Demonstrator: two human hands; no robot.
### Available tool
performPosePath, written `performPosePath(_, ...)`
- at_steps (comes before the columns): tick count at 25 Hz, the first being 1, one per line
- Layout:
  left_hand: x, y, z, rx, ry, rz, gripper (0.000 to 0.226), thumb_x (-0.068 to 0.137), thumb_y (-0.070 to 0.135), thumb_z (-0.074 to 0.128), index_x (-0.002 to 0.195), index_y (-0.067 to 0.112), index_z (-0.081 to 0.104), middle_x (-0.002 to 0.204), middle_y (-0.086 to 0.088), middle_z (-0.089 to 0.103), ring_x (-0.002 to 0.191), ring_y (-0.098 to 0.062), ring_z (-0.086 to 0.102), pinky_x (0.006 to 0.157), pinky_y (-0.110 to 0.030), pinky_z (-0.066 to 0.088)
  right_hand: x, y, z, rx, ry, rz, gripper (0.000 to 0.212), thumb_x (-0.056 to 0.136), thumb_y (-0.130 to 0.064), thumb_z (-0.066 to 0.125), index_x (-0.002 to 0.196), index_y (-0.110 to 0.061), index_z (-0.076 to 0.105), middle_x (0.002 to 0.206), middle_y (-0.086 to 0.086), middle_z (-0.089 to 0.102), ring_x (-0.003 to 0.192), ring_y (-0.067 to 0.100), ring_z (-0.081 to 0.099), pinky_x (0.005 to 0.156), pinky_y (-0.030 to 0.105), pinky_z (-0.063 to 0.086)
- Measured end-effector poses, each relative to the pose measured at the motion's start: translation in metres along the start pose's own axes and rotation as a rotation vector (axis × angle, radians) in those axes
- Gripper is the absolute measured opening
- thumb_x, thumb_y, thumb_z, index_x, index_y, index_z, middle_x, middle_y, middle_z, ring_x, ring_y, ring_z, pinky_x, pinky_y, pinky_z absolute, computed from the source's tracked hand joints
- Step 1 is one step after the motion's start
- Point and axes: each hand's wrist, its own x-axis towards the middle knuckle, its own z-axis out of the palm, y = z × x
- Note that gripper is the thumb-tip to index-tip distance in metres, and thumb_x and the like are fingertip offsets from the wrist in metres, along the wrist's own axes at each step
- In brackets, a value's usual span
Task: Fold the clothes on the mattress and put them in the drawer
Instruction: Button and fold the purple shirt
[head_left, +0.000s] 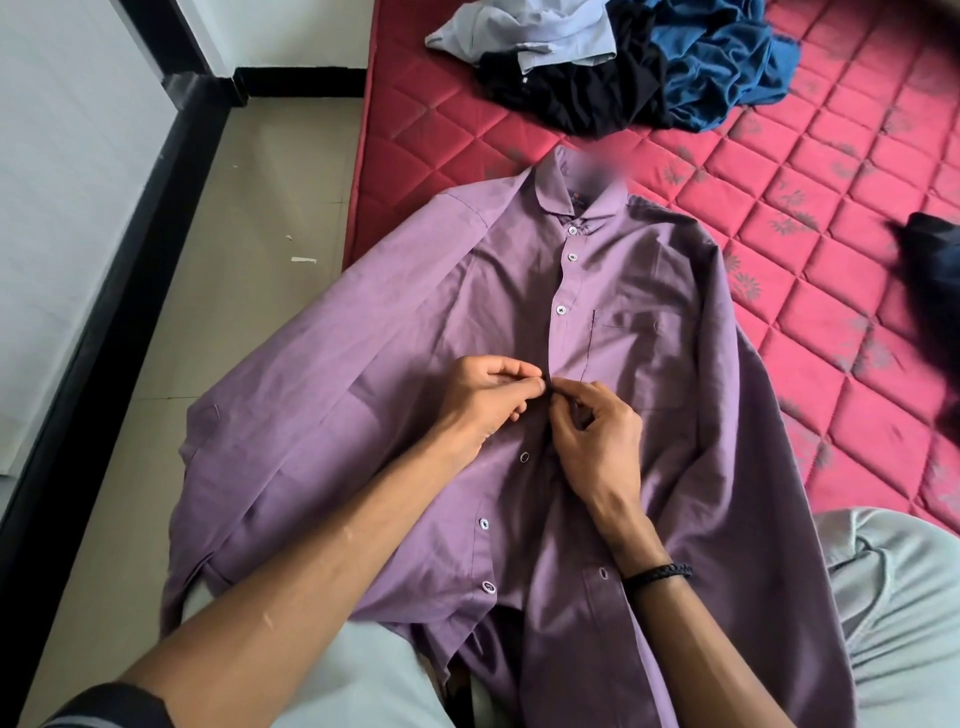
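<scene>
**Purple shirt, front up on the mattress, both my hands at the placket**

Purple shirt (613, 322): long-sleeved, spread front up with the collar pointing away from me, lying across the near left corner of the red quilted mattress (841, 322). Its left sleeve hangs past the mattress edge over the tiled floor (223, 218); its hem reaches my lap. Three top buttons are fastened; lower buttons on the left panel sit unfastened, with the panels parted below my hands. One chest pocket shows to the right of the placket.

Left hand (488, 397): forearm reaching in from lower left, back of the hand up, thumb and forefinger pinching the edge of the left panel at mid-chest.

Right hand (597, 441): forearm reaching in from lower right, fingers curled, thumb and forefinger pinching the right panel edge. The fingertips of both hands meet at the placket, just below the third fastened button. A black braided band (657, 574) sits on the right wrist.

Labels: a small tag shows inside the collar, but that area is blurred and no writing can be read.

Other garments: a heap (623, 67) of pale blue, black and deep blue cloth at the far end of the mattress, well apart from the shirt; one dark garment (935, 260) at the right edge.

My knees, in pale grey trousers (909, 613), frame the shirt's lower end.
</scene>
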Motion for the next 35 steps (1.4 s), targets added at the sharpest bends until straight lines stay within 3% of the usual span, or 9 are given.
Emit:
performPosePath(6,-0.001,0.002,0.001,-0.031,0.005,-0.059,0.011,0.084,0.003,0.080,0.095,0.005,0.076,0.052,0.005,0.061,0.045,-0.004,0.048,0.048,-0.015,0.043,0.006,0.009,-0.004,0.235,-0.109,0.170,0.016,0.095,-0.014,0.069,0.106,-0.018,0.080,0.063,-0.022,0.064,0.057,0.000,0.055,0.062,0.023,0.045)
performPosePath(10,0.000,0.002,-0.002,-0.022,0.009,-0.074,0.010,0.085,0.007,0.081,0.091,0.013,0.075,0.054,0.006,0.063,0.046,-0.002,0.051,0.051,-0.016,0.046,0.008,0.006,-0.010,0.366,-0.157,0.176,0.015,0.099,-0.024,0.069,0.101,-0.015,0.082,0.072,-0.020,0.070,0.069,-0.004,0.061,0.071,0.017,0.045)
performPosePath(15,0.002,-0.002,-0.003,-0.020,-0.031,-0.073,0.009,0.088,0.008,0.079,0.095,0.012,0.075,0.058,0.004,0.066,0.048,-0.002,0.055,0.052,-0.015,0.050,0.010,0.010,-0.009,0.330,-0.119,0.125,0.012,0.097,-0.026,0.072,0.088,-0.027,0.081,0.082,0.000,0.071,0.090,0.013,0.067,0.084,0.031,0.052)
performPosePath(18,0.003,-0.001,-0.003,-0.041,-0.035,-0.068,0.007,0.094,0.016,0.074,0.096,0.010,0.076,0.072,-0.004,0.072,0.054,-0.005,0.062,0.055,-0.017,0.054,0.009,0.012,-0.008,0.321,-0.124,0.110,0.009,0.090,-0.022,0.080,0.098,-0.026,0.082,0.088,0.002,0.069,0.075,0.009,0.063,0.076,0.027,0.052)
performPosePath(22,0.003,0.002,-0.001,-0.052,-0.021,-0.093,0.031,0.089,0.039,0.079,0.092,0.008,0.080,0.082,-0.007,0.077,0.058,-0.008,0.064,0.058,-0.020,0.055,0.005,0.007,-0.001,0.180,-0.086,0.025,0.016,0.090,-0.025,0.080,0.106,-0.023,0.082,0.090,-0.010,0.067,0.071,0.006,0.062,0.070,0.022,0.050)
performPosePath(27,0.002,-0.004,0.002,0.027,0.021,-0.015,0.011,0.090,0.021,0.078,0.093,0.011,0.080,0.076,-0.001,0.076,0.057,-0.006,0.062,0.058,-0.019,0.052,-0.009,0.005,0.007,-0.199,-0.039,-0.135,0.023,0.099,-0.037,0.062,0.117,-0.029,0.075,0.103,-0.013,0.064,0.083,0.014,0.064,0.067,0.038,0.056)
performPosePath(31,0.004,-0.007,0.001,0.006,0.003,-0.011,0.006,0.093,0.017,0.075,0.092,0.012,0.079,0.068,0.005,0.073,0.055,-0.003,0.060,0.058,-0.017,0.052,-0.008,0.001,0.005,-0.072,-0.002,-0.086,0.019,0.098,-0.038,0.067,0.108,-0.027,0.079,0.095,-0.013,0.068,0.074,0.008,0.064,0.067,0.035,0.055)
performPosePath(35,0.005,-0.008,0.000,-0.040,0.011,-0.023,0.006,0.092,0.013,0.076,0.098,0.011,0.077,0.069,0.005,0.073,0.054,-0.001,0.060,0.057,-0.015,0.054,-0.003,0.000,-0.001,0.094,-0.022,0.075,0.024,0.098,-0.043,0.067,0.092,-0.025,0.081,0.072,-0.010,0.070,0.062,0.007,0.063,0.061,0.027,0.050)
